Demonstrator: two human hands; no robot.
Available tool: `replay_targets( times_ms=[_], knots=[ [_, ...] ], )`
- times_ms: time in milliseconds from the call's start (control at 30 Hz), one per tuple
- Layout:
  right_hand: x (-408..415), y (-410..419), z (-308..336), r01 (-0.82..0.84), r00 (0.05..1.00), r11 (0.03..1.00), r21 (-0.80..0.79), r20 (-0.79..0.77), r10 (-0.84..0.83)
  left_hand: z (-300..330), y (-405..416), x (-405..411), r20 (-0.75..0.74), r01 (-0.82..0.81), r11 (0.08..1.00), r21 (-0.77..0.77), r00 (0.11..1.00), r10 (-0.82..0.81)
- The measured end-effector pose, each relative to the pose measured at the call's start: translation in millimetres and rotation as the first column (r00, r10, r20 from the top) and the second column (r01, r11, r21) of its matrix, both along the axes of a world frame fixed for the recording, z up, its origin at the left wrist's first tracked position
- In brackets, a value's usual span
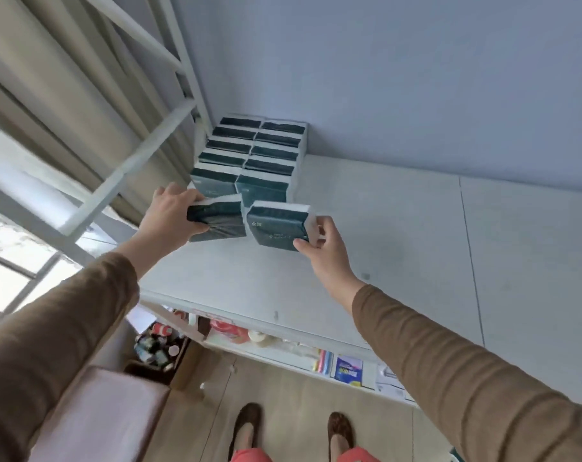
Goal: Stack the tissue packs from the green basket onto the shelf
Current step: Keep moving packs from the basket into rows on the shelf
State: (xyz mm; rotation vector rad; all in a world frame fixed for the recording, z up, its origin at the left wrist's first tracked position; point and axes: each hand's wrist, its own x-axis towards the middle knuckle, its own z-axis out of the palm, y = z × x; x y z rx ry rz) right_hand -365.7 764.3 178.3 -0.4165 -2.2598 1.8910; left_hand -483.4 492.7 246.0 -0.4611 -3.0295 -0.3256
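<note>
Gripping one pack each, both hands reach over the shelf (399,228). The left hand (169,215) curls round the left pack (217,221), the right hand (319,245) pinches the right pack (277,225); their long axes run roughly left-right, dark faces toward the camera, just before the stack (249,155) in the shelf's back-left corner.

A home room: curtained window (32,135), white metal shelf (383,228) against a wall, wood floor (283,388).

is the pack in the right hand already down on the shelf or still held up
Held, tilted. The right hand grips the tissue pack by its near corner, ahead of the stacked packs; whether it touches the shelf is unclear.
</note>
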Motion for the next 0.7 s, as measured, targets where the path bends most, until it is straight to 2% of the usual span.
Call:
replay_targets(
  times_ms=[167, 267, 367, 467, 600, 700],
  knots=[
    [-43, -34, -20, 0.042, 0.995, 0.994, 0.105, 0.091, -0.052, -20, -26, -67, 0.028, 0.108, 0.994, -0.013, 0.994, -0.108],
    [-62, -48, -29, 0.135, 0.98, 0.975, 0.177, 0.119, -0.157, -31, -28, -92, 0.031, 0.19, 0.982, -0.005, 0.981, -0.189],
    [-76, -58, -33, 0.22, 0.956, 0.947, 0.236, 0.142, -0.257, -38, -28, -100, -0.016, 0.191, 0.981, 0.022, 0.982, -0.191],
    [-86, -68, -31, 0.279, 0.935, 0.929, 0.245, 0.15, -0.32, -40, -28, -102, -0.083, 0.205, 0.979, -0.015, 0.975, -0.206],
    [-98, -78, -30, 0.284, 0.937, 0.932, 0.225, 0.143, -0.32, -42, -27, -104, -0.058, 0.194, 0.979, 0.065, 0.98, -0.19],
    [-100, -80, -32, 0.266, 0.939, 0.939, 0.22, 0.16, -0.303, -41, -28, -104, -0.05, 0.199, 0.978, 0.055, 0.979, -0.196]
  ],
)
